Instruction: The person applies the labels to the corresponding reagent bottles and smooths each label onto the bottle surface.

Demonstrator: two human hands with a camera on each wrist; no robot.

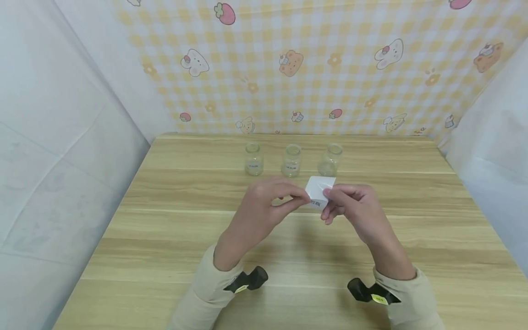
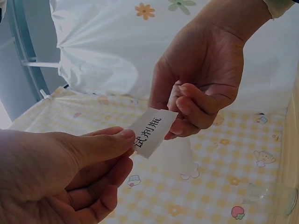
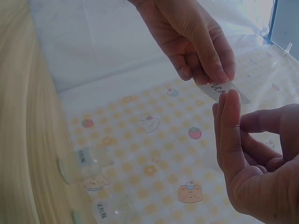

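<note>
In the head view my left hand (image 1: 264,204) pinches a small white paper label (image 1: 318,203) at its left edge, between thumb and fingertips. My right hand (image 1: 356,208) grips the white sheet (image 1: 319,184) joined to it from the right, thumb on top. The left wrist view shows black printed characters on the label (image 2: 148,133), and a pale sheet (image 2: 176,156) behind it, below the right fingers. Beyond the hands stand three small clear glass bottles: left (image 1: 253,158), middle (image 1: 292,160) and right (image 1: 331,159). Printed labels show on the left and middle ones.
The hands are raised over a wood-grain table (image 1: 185,220). A yellow checked cloth (image 1: 255,68) hangs behind the table's back edge, and white sheeting (image 1: 62,137) hangs on the left. Each sleeve bears a black wrist device, left (image 1: 247,279) and right (image 1: 371,293).
</note>
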